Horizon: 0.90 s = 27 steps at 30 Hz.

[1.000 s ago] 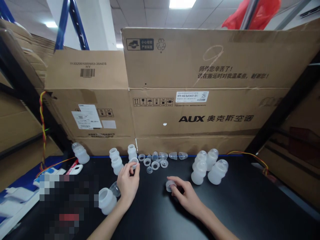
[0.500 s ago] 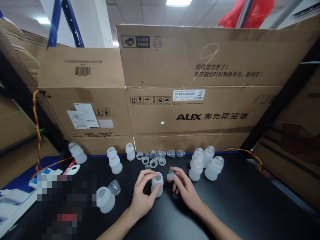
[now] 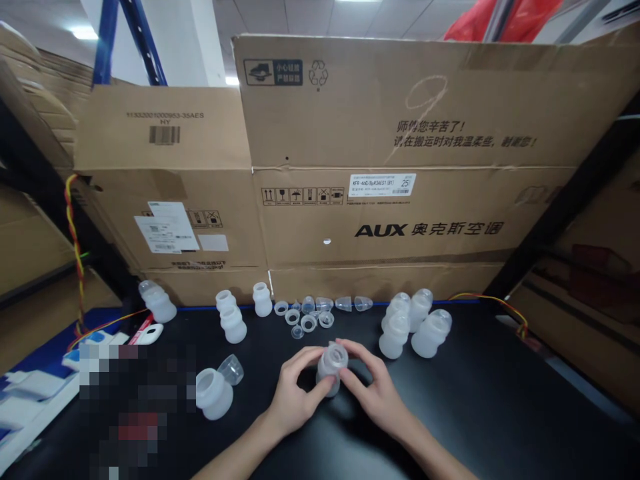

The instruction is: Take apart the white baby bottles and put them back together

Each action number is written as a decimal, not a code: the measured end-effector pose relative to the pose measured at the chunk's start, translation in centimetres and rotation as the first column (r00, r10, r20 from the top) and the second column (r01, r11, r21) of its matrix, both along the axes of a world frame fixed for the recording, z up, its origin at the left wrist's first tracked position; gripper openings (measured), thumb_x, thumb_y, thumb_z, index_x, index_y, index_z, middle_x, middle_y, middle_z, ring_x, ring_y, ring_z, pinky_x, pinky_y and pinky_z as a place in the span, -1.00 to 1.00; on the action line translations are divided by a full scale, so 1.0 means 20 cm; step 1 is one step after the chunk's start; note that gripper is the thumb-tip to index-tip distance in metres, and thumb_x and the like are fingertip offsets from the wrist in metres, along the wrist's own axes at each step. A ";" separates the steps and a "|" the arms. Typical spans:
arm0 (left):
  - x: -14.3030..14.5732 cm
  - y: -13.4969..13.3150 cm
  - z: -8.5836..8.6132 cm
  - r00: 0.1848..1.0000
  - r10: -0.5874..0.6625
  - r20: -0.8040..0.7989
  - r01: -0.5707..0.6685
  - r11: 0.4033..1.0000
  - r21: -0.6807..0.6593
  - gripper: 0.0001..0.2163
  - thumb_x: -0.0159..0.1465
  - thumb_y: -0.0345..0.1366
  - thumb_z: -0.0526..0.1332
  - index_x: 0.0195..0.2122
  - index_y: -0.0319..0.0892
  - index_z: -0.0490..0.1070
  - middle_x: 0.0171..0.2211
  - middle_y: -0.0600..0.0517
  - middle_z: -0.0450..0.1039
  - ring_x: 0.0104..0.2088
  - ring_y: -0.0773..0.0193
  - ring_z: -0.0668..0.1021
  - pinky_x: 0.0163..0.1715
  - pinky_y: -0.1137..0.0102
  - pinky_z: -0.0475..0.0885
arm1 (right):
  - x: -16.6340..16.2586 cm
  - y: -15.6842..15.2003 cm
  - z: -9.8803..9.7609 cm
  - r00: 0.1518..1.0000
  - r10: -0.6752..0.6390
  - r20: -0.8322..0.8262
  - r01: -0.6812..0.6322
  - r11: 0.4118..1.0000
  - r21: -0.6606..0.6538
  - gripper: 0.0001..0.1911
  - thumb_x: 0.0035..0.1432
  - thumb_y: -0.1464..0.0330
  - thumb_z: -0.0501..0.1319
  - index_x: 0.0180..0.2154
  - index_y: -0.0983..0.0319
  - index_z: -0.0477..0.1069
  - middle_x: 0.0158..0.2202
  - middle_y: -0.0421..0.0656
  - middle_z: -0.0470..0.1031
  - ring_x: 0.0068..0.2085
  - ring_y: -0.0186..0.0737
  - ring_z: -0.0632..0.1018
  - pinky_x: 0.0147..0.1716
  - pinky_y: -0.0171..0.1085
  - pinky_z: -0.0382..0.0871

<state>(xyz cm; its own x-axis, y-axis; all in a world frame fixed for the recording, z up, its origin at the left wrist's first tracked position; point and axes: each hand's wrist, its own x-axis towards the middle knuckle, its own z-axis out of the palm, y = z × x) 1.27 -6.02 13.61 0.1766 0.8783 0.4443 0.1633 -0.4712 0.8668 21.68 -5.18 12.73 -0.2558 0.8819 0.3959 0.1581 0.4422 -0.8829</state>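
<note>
A small translucent white bottle stands on the black table between both hands. My left hand grips its body from the left, fingers curled round it. My right hand holds a small clear cap part on the bottle's top with its fingertips. Several loose clear rings and caps lie just behind, near the cardboard wall.
Capped bottles cluster at the right. Open bottles stand at the back left, one more bottle with a clear cap lies nearer left. Large cardboard boxes wall the back. A white tool lies left.
My left hand took a bottle from the back row and brought it to the table's middle. My right hand carried a small cap part over and set it on the bottle's top.
</note>
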 end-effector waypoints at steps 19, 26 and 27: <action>0.02 0.03 -0.02 0.994 0.095 -0.060 -0.099 0.992 -0.073 -0.56 0.09 -0.35 0.48 0.02 -0.05 0.59 -0.07 0.03 0.69 -0.13 0.12 0.71 -0.04 0.30 0.64 | 0.00 -0.04 0.04 0.975 0.170 0.141 -0.170 0.985 -0.010 -0.40 0.46 0.19 0.15 0.43 0.05 0.08 0.45 -0.03 0.09 0.45 -0.03 0.16 0.45 0.10 0.04; -0.02 0.07 -0.03 0.983 0.142 -0.116 -0.154 0.983 -0.102 -0.51 0.08 -0.33 0.48 0.08 -0.07 0.58 -0.03 0.01 0.68 -0.09 0.07 0.70 -0.04 0.22 0.65 | 0.04 -0.02 0.04 1.000 0.028 0.001 -0.028 0.999 0.039 -0.80 0.45 0.21 0.16 -0.04 0.16 0.43 0.32 0.01 0.31 0.32 0.01 0.38 0.33 0.05 0.25; -0.02 0.07 -0.03 0.983 0.140 -0.122 -0.152 0.984 -0.096 -0.51 0.09 -0.32 0.49 0.09 -0.07 0.58 -0.01 -0.01 0.67 -0.07 0.05 0.70 -0.02 0.20 0.65 | 0.04 -0.02 0.04 1.000 0.031 -0.003 -0.031 0.999 0.042 -0.69 0.45 0.22 0.16 0.15 0.13 0.34 0.35 0.02 0.28 0.35 0.00 0.34 0.35 0.06 0.22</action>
<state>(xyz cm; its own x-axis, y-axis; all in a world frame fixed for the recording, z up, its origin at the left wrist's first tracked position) 0.93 -4.56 12.96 0.0871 0.9389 0.3331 0.3241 -0.3429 0.8817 22.48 -5.65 13.50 -0.2811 0.8565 0.4329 0.1409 0.4831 -0.8642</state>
